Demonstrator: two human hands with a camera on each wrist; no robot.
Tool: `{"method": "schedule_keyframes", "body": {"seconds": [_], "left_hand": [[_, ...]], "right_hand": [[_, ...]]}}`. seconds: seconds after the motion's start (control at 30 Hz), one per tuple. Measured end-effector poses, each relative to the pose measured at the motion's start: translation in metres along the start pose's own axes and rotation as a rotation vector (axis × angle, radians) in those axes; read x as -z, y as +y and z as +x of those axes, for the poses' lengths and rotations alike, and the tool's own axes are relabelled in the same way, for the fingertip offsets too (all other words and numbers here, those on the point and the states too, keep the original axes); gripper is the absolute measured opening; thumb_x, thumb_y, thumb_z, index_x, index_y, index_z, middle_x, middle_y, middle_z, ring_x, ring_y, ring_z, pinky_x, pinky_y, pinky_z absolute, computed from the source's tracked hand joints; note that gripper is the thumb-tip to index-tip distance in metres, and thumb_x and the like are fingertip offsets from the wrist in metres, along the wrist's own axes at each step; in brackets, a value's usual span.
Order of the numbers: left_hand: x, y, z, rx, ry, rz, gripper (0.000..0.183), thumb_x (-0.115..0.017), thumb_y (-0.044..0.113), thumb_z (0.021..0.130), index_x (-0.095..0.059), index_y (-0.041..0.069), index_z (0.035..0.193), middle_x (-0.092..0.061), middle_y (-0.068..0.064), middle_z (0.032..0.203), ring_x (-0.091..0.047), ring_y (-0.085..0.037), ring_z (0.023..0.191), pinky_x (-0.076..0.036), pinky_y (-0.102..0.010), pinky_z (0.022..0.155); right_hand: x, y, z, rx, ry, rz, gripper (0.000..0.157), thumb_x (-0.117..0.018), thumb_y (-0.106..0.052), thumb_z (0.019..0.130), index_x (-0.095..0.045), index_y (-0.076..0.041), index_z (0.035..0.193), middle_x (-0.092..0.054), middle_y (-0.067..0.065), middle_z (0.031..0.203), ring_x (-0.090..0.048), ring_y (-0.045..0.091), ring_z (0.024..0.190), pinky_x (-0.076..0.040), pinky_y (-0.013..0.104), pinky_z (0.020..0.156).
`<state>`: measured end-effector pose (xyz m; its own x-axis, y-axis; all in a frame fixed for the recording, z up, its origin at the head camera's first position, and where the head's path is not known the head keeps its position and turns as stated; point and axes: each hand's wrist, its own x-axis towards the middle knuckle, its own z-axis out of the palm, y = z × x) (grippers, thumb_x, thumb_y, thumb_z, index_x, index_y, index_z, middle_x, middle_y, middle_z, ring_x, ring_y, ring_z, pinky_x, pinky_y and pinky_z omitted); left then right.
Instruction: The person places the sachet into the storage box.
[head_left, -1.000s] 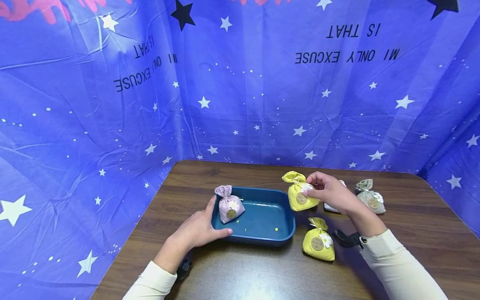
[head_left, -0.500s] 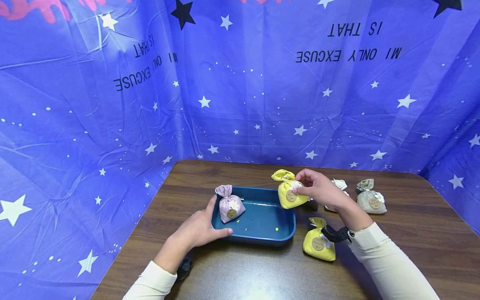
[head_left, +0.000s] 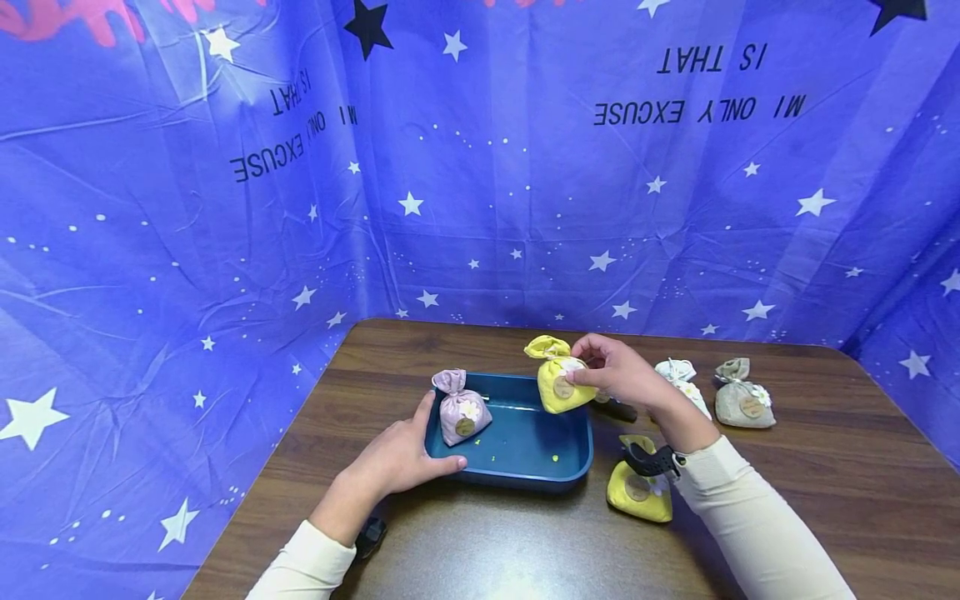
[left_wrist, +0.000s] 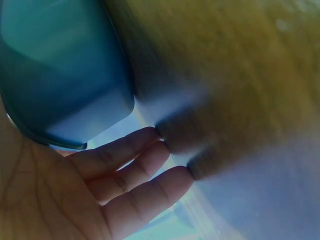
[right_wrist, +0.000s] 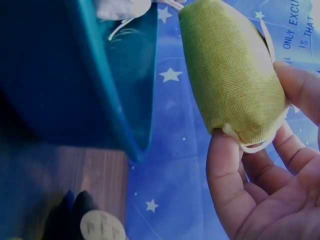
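Note:
My right hand (head_left: 618, 375) pinches a yellow drawstring sachet (head_left: 555, 392) between thumb and fingers, over the right end of a teal rectangular tray (head_left: 517, 479). The sachet bears a round tag and a white flower; its plain woven yellow cloth (right_wrist: 232, 70) fills the middle of the right wrist view. Inside the tray, at its left end, leans a pale purple sachet (head_left: 459, 410). My left hand (head_left: 393, 454) rests against the tray's left end, thumb along the near rim. Several fairly straight fingers (left_wrist: 145, 200) extend beside the tray in the left wrist view.
Another yellow sachet (head_left: 637, 500) lies right of the tray, partly behind my watch strap. Farther right are a white sachet (head_left: 678, 379) and a grey-green one (head_left: 742, 404). A dark item (head_left: 617, 408) is partly hidden by my right hand. Starry blue cloth (head_left: 487, 208) hangs behind the table.
My right hand has carried the yellow sachet leftward, from beside the tray's right edge to over it. The white sachet and the dark item have come into view. My left hand stays put.

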<state>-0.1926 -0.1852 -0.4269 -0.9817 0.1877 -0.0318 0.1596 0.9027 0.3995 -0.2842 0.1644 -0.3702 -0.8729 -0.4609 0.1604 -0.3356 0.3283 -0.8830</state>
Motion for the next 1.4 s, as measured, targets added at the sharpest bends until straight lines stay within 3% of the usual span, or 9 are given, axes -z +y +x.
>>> {"method": "schedule_keyframes", "body": {"seconds": [0.47, 0.8, 1.4], "left_hand": [[-0.001, -0.001, -0.001, -0.013, 0.025, -0.001, 0.122, -0.072, 0.072, 0.072, -0.018, 0.004, 0.157, -0.065, -0.027, 0.118, -0.064, -0.038, 0.108, -0.049, -0.05, 0.093], [-0.001, -0.001, -0.001, -0.014, 0.025, -0.003, 0.122, -0.071, 0.073, 0.072, -0.017, 0.006, 0.158, -0.065, -0.026, 0.117, -0.064, -0.037, 0.107, -0.049, -0.05, 0.093], [0.001, 0.001, -0.001, -0.008, 0.007, -0.004, 0.122, -0.071, 0.072, 0.073, -0.016, 0.006, 0.158, -0.065, -0.027, 0.118, -0.064, -0.037, 0.109, -0.049, -0.049, 0.094]], "right_hand": [[-0.016, -0.012, 0.013, -0.028, -0.034, 0.057, 0.028, -0.077, -0.008, 0.085, -0.057, 0.001, 0.102, -0.061, 0.01, 0.091, -0.055, 0.015, 0.069, -0.048, 0.03, 0.051], [-0.029, -0.014, 0.023, -0.028, -0.067, 0.087, 0.025, -0.076, -0.007, 0.086, -0.057, 0.001, 0.102, -0.061, 0.01, 0.093, -0.057, 0.019, 0.074, -0.051, 0.033, 0.055], [-0.043, -0.013, 0.04, -0.035, -0.1, 0.086, 0.025, -0.075, -0.009, 0.086, -0.058, 0.0, 0.102, -0.06, 0.011, 0.093, -0.058, 0.02, 0.076, -0.05, 0.029, 0.055]]}}
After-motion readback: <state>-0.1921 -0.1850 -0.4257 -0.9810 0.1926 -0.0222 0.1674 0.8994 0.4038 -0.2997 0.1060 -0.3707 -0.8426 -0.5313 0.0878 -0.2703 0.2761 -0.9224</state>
